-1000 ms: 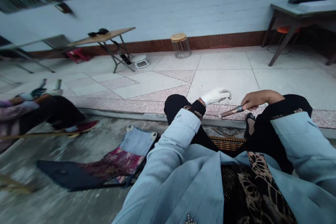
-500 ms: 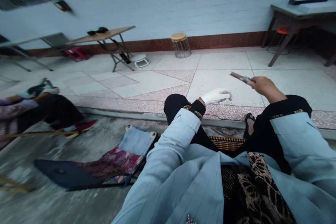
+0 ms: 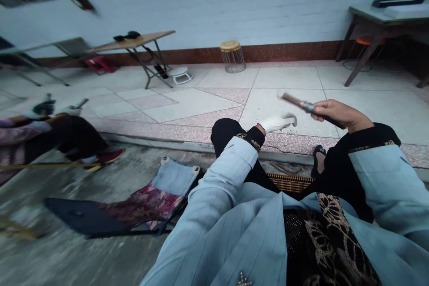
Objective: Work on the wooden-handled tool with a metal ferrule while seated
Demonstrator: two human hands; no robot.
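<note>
My left hand (image 3: 276,122) wears a white glove and rests past my left knee, fingers curled; what they hold is too small to make out. My bare right hand (image 3: 331,112) is raised above my right knee. It grips a brown stick-like tool (image 3: 296,101) with a metal band, whose tip points up and to the left. A woven bamboo piece (image 3: 290,182) lies between my legs.
Another person sits at the left edge with gloved hands (image 3: 43,108) and a long bamboo strip (image 3: 50,166). A folding stool (image 3: 140,203) lies flat on the concrete. A folding table (image 3: 134,44), a wire stool (image 3: 232,56) and a dark table (image 3: 378,15) stand along the wall.
My right hand swung the tool up from beside the gloved hand, then lowered it a little towards the left. The left hand stayed in place.
</note>
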